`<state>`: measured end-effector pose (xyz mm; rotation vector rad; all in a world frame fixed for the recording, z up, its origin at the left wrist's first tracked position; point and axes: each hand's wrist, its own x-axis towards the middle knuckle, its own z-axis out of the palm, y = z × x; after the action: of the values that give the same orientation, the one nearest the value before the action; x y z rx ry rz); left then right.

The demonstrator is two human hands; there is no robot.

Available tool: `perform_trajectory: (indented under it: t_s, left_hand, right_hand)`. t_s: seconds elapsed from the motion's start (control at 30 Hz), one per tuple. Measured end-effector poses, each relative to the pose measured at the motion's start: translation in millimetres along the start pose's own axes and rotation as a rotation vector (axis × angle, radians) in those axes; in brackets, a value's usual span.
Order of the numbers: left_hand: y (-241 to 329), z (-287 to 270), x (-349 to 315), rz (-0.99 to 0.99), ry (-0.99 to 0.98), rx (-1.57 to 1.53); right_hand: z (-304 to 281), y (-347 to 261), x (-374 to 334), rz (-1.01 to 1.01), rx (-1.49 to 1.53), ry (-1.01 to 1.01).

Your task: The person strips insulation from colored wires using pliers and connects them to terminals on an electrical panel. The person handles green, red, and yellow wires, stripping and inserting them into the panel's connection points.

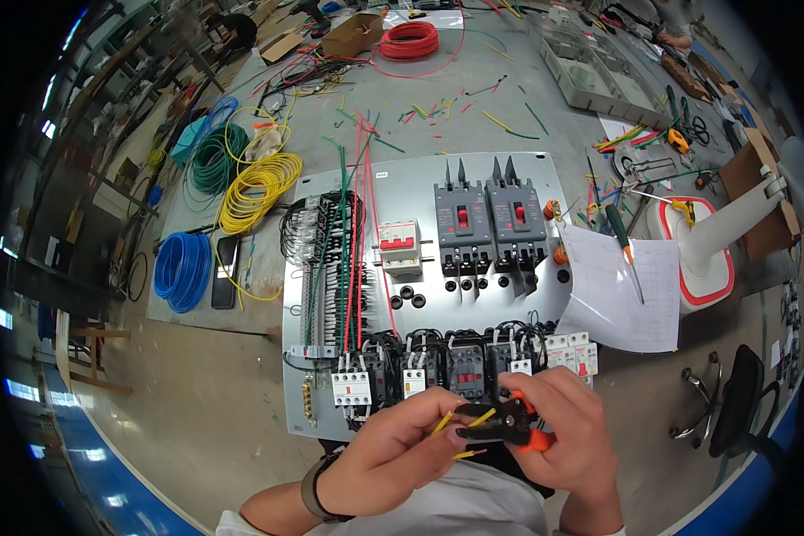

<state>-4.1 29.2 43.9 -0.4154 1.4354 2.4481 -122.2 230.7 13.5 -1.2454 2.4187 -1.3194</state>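
Observation:
My left hand (380, 463) pinches short yellow wires (443, 422) between thumb and fingers, in front of my body. My right hand (573, 438) is wrapped round wire strippers (493, 422) with orange handles and black jaws. The jaws reach over to the left fingertips, beside the yellow wires; whether they bite on one cannot be told. Just beyond both hands lies a metal mounting panel (411, 188). Along its near edge runs a row of contactors (465, 373) with black wiring. Two large grey circuit breakers (463, 234) and a small red-switched breaker (399, 246) sit farther up.
Yellow (261, 189), green (214, 159), blue (183, 272) and red wire coils (409, 41) lie round the table, with a phone (226, 272) at left. A screwdriver (623, 237) rests on a paper sheet (657, 313) at right, near a white stand (706, 246). Wire offcuts are scattered beyond the panel.

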Motion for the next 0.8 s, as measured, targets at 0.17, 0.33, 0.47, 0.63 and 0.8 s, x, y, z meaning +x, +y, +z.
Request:
perform_trajectory:
  t_s: [0.17, 0.33, 0.47, 0.63, 0.8]
  left_hand:
    - [1, -1, 1, 0.028, -0.017, 0.009]
    - [-5, -6, 0, 0.061, -0.026, 0.091]
    - [2, 1, 0, -0.024, 0.005, -0.07]
    - [4, -1, 1, 0.014, -0.018, -0.03]
    - [6, 0, -2, 0.026, -0.095, 0.043]
  right_hand:
    - [2, 0, 0, -0.003, 0.0, -0.004]
    - [7, 5, -1, -0.003, -0.011, -0.001]
    - [5, -3, 2, -0.025, -0.119, 0.058]
    - [-1, -10, 9, -0.002, -0.048, 0.045]
    - [2, 0, 9, 0.239, 0.335, 0.041]
